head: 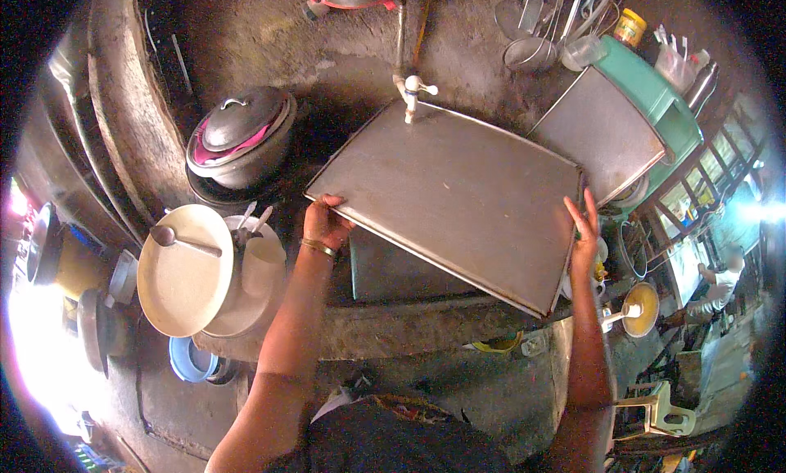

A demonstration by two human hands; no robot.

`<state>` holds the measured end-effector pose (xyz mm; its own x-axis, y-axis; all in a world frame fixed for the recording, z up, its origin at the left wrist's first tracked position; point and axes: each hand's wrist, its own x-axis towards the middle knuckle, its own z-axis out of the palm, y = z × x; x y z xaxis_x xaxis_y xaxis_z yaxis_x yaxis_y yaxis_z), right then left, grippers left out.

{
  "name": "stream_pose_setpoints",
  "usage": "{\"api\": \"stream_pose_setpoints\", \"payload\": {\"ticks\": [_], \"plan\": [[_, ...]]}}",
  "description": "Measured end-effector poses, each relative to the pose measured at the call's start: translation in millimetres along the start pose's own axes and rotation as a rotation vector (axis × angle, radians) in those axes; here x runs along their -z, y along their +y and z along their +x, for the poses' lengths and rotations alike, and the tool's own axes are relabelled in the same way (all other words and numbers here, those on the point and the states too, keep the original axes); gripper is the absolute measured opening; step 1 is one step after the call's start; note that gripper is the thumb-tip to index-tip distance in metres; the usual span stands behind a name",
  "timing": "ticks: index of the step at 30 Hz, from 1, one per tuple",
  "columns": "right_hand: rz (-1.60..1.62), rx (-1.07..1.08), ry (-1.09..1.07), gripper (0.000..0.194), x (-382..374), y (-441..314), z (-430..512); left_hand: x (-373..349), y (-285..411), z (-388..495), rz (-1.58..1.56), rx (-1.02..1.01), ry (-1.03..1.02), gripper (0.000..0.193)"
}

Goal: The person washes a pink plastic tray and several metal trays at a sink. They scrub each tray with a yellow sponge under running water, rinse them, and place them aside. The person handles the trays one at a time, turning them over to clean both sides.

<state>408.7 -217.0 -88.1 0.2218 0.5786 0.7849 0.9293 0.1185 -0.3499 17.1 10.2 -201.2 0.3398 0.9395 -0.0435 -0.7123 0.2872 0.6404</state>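
A large rectangular metal tray [454, 197] spans the space before me, tilted, beneath a white tap [412, 95] on the wall. My left hand [325, 226] grips its near left corner, thumb over the rim. At its right edge is my right hand [582, 224], fingers spread against the rim, with a green ring on one finger. Under the tray a dark flat surface [399, 264] shows in part. A second metal tray [602, 129] leans against a green plastic container [666, 98] at the upper right, close to the first tray's corner.
Left of my arm are a cream oval plate [184, 283] bearing a spoon [190, 241], a cup [264, 264] and a lidded pot [242, 135]. Strainers [531, 52] hang on the wall. A light blue bucket [190, 359] stands below. A person [721, 283] is far right, near a plastic chair [660, 411].
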Motion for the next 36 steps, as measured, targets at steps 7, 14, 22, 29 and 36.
{"api": "stream_pose_setpoints", "payload": {"ticks": [7, 14, 22, 29, 36], "plan": [[1.211, -0.876, 0.134, 0.046, -69.3, 33.7, -147.7, 2.0, 11.0, 7.6, -0.129, 0.191, 0.172, 0.007], [1.875, -1.082, -0.118, 0.039, -79.0, -16.3, -126.1, -22.4, 21.7, -15.2, -0.105, 0.031, 0.157, 0.003], [2.04, -1.147, 0.013, 0.024, -112.0, 20.2, -132.2, 10.4, -4.3, 9.2, -0.128, 0.181, -0.014, 0.019], [2.015, -1.233, 0.015, 0.033, -113.8, 20.5, -121.1, 41.6, -27.4, 24.8, 0.767, -0.598, 0.405, 0.048], [2.087, -1.244, 0.071, 0.025, -108.0, 38.9, -137.6, -86.7, -5.7, 41.7, 2.522, -0.102, 0.224, 0.077]]}}
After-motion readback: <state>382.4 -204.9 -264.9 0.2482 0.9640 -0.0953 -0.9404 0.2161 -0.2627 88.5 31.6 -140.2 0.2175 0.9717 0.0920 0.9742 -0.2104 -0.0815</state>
